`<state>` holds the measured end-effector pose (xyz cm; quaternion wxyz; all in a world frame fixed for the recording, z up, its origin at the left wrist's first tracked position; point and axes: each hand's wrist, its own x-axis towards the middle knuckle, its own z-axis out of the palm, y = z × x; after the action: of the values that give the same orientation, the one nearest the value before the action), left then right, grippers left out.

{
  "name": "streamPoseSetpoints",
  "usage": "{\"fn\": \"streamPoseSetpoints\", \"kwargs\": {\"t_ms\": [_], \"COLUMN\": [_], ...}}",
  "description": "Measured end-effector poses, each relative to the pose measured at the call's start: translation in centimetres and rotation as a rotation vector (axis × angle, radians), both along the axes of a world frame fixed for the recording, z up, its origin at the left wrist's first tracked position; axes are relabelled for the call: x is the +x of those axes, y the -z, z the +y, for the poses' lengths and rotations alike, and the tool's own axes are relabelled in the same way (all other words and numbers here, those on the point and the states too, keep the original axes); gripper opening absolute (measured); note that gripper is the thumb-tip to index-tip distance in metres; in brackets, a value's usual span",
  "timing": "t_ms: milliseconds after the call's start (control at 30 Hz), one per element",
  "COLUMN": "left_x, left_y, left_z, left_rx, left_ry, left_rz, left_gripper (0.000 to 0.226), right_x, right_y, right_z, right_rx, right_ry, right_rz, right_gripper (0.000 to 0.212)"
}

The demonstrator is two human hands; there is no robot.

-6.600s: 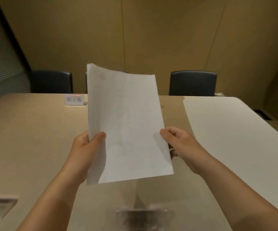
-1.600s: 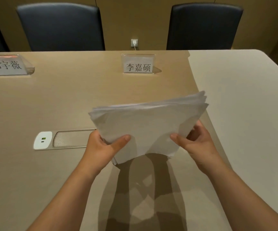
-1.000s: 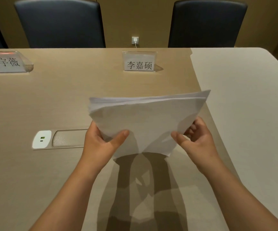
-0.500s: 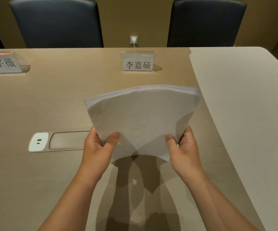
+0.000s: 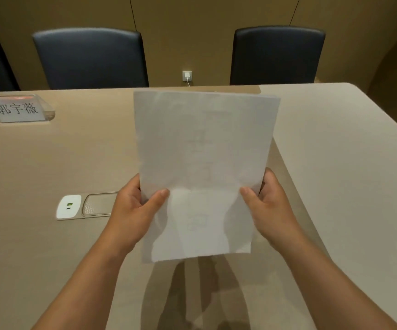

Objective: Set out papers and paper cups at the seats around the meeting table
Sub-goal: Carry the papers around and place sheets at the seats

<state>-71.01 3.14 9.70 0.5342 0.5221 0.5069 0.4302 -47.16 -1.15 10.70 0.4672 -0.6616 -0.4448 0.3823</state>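
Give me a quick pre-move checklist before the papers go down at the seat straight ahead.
1. Left hand grips the papers: ok.
2. Right hand grips them: ok.
3. Papers off the table: ok.
4. Bare tabletop beyond the papers: cannot tell, they block it.
5. Name card for that seat in view: not ok, only the left name card shows.
6. Cups set out: cannot tell, none in view.

On the clear stand-up name card [image 5: 18, 108] at the far left of the tabletop [image 5: 50, 158]: three black Chinese characters, 郭宇薇. On the sheet of paper [image 5: 204, 163]: only faint grey marks showing through, too pale to read.
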Motion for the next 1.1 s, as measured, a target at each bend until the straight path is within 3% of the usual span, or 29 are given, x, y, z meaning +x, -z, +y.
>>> {"fn": "streamPoseSetpoints", "kwargs": {"t_ms": [200,267,367,433,833,967,1100], "left_x": [-1.6,-1.5,-0.2,1.1,18.8,26.9,35.6], "left_y": [-7.5,-9.6,-12.0,-13.4,-20.3,-21.2,-21.0], "left_z": [-4.9,-7.1,-10.0,-11.8,-28.9,-38.5,-49.3], "left_rx": [0.037,0.039,0.065,0.084,0.168,0.027,-0.081], "left_ry": [0.029,0.073,0.173,0.241,0.608,0.804,1.049], "left_rz": [-0.2,-0.266,-0.284,-0.3,-0.461,-0.562,-0.535], "left_gripper": [0.026,0.03,0.03,0.03,0.033,0.037,0.029], "right_x": [-0.1,-0.7,-0.6,0.0,10.9,16.6,23.1], "right_y": [-9.2,-11.5,-13.9,-15.4,-21.2,-21.4,-20.7], "right_z": [-6.4,-9.5,-14.0,-17.1,-42.4,-53.6,-66.3], "right_rx": [-0.013,-0.028,0.051,0.109,0.262,0.321,0.39], "right_ry": [-0.174,-0.19,-0.064,0.023,0.467,0.601,0.707], "right_rz": [0.42,0.324,0.039,-0.045,-0.06,-0.063,-0.073], "right_gripper": [0.034,0.036,0.02,0.023,0.028,0.028,0.017]}}
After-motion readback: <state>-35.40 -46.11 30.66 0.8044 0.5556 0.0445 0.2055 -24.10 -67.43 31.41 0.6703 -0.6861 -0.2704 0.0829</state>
